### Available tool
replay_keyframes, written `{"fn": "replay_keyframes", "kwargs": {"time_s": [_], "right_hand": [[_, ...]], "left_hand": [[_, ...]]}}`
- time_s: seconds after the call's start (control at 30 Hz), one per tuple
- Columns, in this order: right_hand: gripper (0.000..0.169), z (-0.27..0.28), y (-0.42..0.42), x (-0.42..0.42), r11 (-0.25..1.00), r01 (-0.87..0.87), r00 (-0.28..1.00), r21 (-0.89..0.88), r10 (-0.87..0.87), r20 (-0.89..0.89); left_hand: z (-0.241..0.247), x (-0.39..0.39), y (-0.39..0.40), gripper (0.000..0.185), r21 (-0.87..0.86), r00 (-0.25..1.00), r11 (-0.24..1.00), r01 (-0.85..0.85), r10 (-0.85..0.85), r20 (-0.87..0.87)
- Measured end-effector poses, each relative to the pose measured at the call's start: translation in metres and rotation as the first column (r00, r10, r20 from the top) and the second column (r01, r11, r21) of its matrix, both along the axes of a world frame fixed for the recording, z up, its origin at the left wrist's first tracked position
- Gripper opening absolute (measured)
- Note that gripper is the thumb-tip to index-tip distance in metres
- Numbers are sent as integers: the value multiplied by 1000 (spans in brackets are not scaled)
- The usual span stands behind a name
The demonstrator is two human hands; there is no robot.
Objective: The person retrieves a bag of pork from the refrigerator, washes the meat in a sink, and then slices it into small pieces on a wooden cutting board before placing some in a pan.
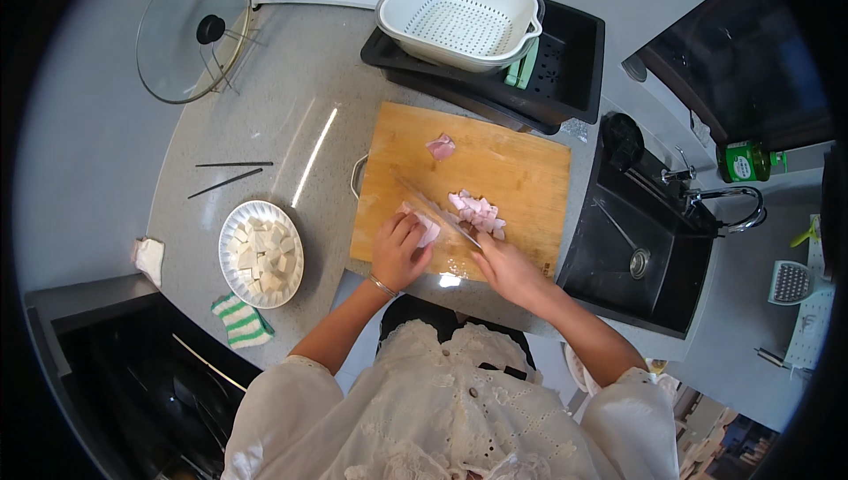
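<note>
A wooden cutting board (517,155) lies on the counter before me. My left hand (400,251) presses a piece of pale pink raw meat (428,231) onto it, fingertips on the meat. In my right hand (513,269) is a kitchen knife (434,208); its blade, partly blurred, lies along the right side of that piece. Small cut meat pieces (476,210) are heaped just right of the blade. A separate meat chunk (440,147) rests near the board's far edge. To the left, a white ribbed bowl (226,276) holds pale cubes (264,255), which look like tofu.
Chopsticks (232,164) and a green-striped cloth (244,322) lie on the left counter. A glass lid (175,49) stands on a wire holder at the far left. Beyond the board, a white colander (464,13) sits over a black basin (576,29). A black sink (636,235) is at right.
</note>
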State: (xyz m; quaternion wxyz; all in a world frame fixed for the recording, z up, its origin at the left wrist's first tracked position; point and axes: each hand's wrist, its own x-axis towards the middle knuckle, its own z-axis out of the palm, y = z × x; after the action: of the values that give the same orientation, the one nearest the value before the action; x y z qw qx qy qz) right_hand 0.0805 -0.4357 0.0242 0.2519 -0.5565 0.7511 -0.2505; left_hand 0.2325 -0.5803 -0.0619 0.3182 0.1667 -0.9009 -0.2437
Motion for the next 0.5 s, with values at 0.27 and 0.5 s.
{"fn": "replay_keyframes", "kwargs": {"time_s": [0.27, 0.5], "right_hand": [[23, 30, 5, 6, 882, -95, 995, 462, 96, 23], [25, -34, -26, 4, 999, -32, 998, 19, 33, -49]], "left_hand": [[4, 1, 6, 28, 5, 999, 1000, -25, 25, 32], [-1, -1, 7, 30, 0, 999, 1000, -31, 31, 11]]}}
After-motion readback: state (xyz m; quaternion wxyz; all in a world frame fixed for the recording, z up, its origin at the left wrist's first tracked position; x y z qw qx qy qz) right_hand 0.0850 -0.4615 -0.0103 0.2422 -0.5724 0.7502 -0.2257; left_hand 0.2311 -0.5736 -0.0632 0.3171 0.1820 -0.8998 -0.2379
